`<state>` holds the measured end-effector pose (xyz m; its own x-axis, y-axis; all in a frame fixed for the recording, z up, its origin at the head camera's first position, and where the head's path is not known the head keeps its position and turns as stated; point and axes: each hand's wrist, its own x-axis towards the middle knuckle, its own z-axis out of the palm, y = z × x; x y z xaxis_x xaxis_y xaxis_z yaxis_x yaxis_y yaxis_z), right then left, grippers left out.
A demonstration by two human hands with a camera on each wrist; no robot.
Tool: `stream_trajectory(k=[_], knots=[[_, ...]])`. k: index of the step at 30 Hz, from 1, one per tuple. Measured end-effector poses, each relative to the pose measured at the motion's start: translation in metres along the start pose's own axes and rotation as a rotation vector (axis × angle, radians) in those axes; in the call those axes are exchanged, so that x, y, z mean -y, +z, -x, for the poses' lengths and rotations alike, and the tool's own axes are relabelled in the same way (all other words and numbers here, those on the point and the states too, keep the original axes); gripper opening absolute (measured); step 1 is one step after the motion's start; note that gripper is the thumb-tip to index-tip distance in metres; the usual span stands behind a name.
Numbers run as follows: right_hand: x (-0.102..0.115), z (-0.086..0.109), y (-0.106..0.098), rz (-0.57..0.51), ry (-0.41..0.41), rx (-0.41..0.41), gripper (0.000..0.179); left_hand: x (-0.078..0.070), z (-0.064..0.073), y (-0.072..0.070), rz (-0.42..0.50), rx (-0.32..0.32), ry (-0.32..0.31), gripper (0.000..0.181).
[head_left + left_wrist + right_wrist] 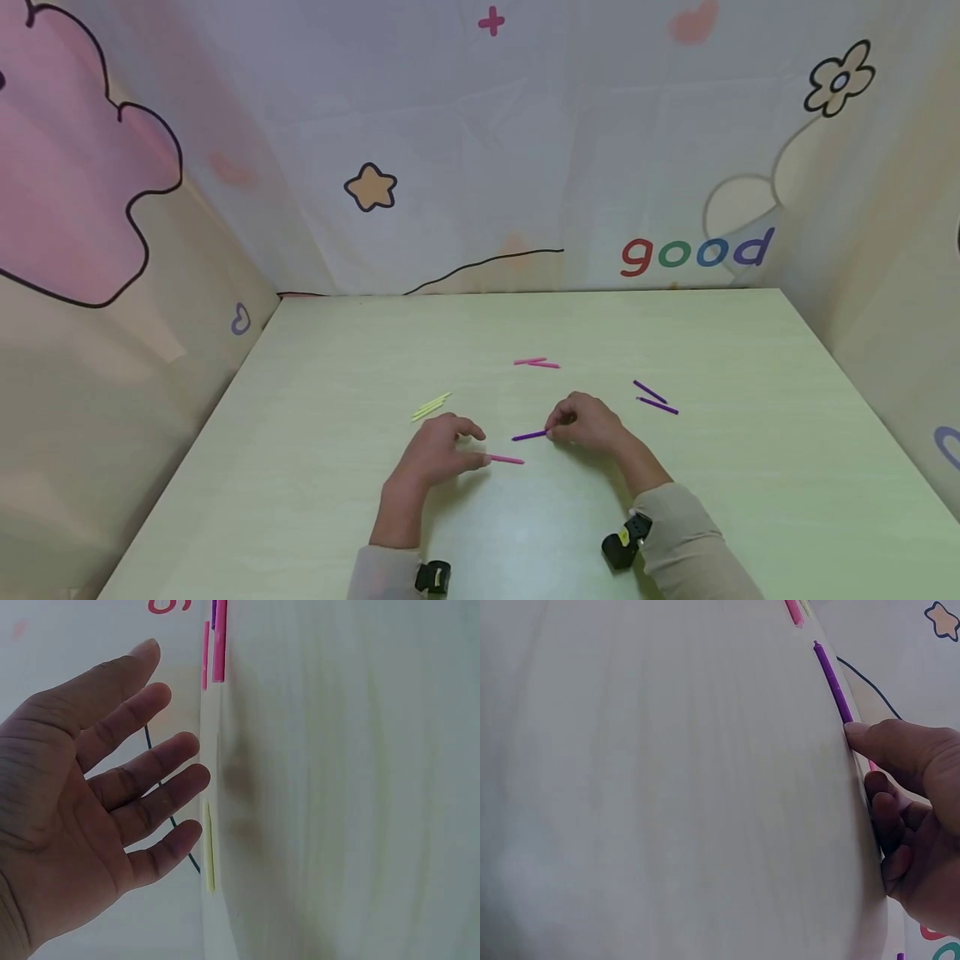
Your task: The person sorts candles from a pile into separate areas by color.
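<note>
**Sorting sticks by colour: right hand taking the purple one**

The right hand (588,423) is pinching one end of a purple stick (529,435) at desk level; in the right wrist view the fingertip is pressing onto the near end of the stick while the other fingers are curling underneath. The stick is lying flat on the desk (315,467), roughly between the two hands, its free end pointing toward the left hand.

The left hand (435,454) is resting on the desk with fingers spread and relaxed, as the left wrist view shows plainly. Its fingertips are sitting just beside a pink stick (506,459) without gripping it; actual contact cannot be judged from these views.

Other sticks are lying in small colour groups: a yellow bundle (431,407) beyond the left hand, a pink pair (537,362) farther back near the centre, and a purple pair (656,397) to the right of the right hand, well apart from the held stick.

Judgement: the step in hand looks like the pick-up of the stray purple stick, with the grip forming but the stick not yet lifted. The next move probably calls for a firm pinch, a clean lift off the desk, and a carry rightward to the purple pair. The pink stick by the left hand appears likewise unsorted.
</note>
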<state>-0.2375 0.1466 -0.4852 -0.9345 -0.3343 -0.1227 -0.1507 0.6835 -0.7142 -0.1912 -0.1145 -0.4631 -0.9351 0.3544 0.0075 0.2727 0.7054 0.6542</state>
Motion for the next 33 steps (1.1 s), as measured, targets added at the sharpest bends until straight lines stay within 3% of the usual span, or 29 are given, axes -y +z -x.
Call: stream_trajectory(k=[8, 17, 23, 33], knots=[[0.0, -0.001, 0.0, 0.005, -0.004, 0.0, 0.004, -0.006, -0.005, 0.004, -0.007, 0.036, 0.008, 0.025], [-0.001, 0.0, 0.0, 0.0, -0.02, 0.001, 0.004, -0.007, -0.01, 0.007, -0.008, 0.085, -0.029, 0.021], [-0.001, 0.0, 0.001, 0.005, -0.012, 0.002, 0.004, -0.008, -0.014, 0.01, -0.07, 0.079, 0.005, 0.015], [0.0, 0.001, 0.0, 0.003, -0.001, -0.005, 0.004, -0.006, -0.018, 0.016, -0.131, 0.07, -0.019, 0.01]])
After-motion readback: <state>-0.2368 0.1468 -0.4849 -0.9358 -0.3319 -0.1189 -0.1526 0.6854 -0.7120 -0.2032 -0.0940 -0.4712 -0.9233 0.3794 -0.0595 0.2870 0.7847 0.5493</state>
